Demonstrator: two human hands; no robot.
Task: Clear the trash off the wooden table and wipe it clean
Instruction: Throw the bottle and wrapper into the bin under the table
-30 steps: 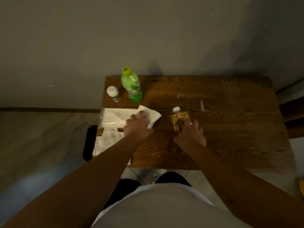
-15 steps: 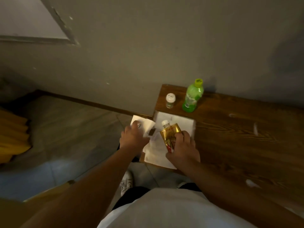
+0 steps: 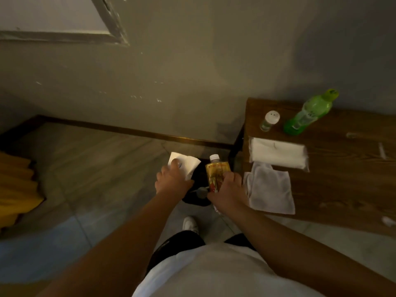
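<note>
A: Trash status: both pieces are off the table [image 3: 342, 189] now. 1 s ago they were still on the wood, hands just closing on them. Left hand [image 3: 173, 179] has fingers curled round a crumpled white napkin [image 3: 186, 163]. Right hand [image 3: 229, 189] is wrapped round a small bottle [image 3: 217, 172] w/ gold label and white cap.

B: Where exactly?

A: Both held over a dark bin [image 3: 198, 189] on the floor, just left of the table edge. View has swung left w/ the body. My read: drop is next, neither item released yet.

B: What's left on the table?

A: Green bottle [image 3: 308, 113], small white-capped jar [image 3: 269, 121], tissue pack [image 3: 278, 154], white cloth [image 3: 270, 189] hanging partly over the near edge. Also a few pale scraps, e.g. one at [image 3: 381, 150]. So clearing is only partly done, wiping not started imo.

B: Anything unclear?

A: Bin is mostly hidden behind the hands, can't see its rim or contents. Right side of table is cut off by the frame. Dim light + blur: can't tell if the scraps are paper or plastic, or if the small bottle is empty.
</note>
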